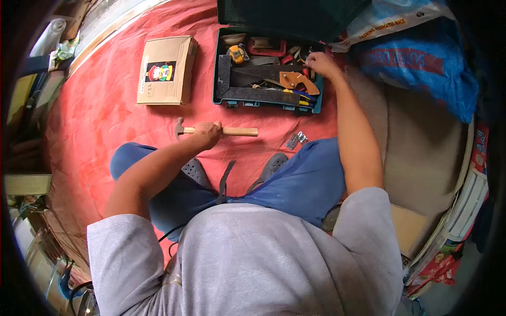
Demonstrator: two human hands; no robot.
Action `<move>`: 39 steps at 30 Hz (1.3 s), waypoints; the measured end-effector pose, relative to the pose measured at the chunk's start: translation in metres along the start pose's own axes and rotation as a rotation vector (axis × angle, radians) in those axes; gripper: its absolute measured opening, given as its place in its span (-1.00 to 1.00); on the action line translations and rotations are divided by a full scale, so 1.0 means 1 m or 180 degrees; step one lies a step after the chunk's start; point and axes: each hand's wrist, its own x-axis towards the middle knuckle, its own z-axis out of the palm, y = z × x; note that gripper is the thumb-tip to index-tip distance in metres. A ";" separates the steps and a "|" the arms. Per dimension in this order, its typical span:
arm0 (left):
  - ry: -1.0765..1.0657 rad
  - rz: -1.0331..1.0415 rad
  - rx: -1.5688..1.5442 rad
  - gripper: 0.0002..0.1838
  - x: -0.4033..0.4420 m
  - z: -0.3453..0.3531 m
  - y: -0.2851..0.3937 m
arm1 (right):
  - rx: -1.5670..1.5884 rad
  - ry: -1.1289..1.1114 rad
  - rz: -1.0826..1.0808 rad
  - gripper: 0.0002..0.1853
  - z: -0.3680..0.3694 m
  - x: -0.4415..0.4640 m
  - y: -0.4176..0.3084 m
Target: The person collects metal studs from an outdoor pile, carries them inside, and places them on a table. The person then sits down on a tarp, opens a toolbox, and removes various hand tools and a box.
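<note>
My left hand (208, 135) is wrapped round the wooden handle of a claw hammer (241, 131), held low over the red sheet with its metal head to the left. At the right end of an open dark green toolbox (222, 58), my right hand (322, 65) has its fingers drawn together among the tools; whatever they may grip is hidden. Inside the box lie a yellow tape measure (237, 53), a handsaw with an orange-brown handle (298, 82) and a dark square-shaped tool (258, 96). Small metal pieces (297, 139) rest on the sheet in front of the box.
A cardboard box (164, 71) with a cartoon label stands left of the toolbox. Blue and white rice bags (416, 63) lie at the right, beside a brown cushioned surface (421, 142). My legs are folded on the red sheet (105, 116). Books and clutter line both sides.
</note>
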 end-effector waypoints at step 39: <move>0.2115 -0.0386 0.0007 -0.75 0.173 -0.107 0.136 | 0.0370 0.1564 -0.1649 -0.74 -0.060 -0.068 -0.039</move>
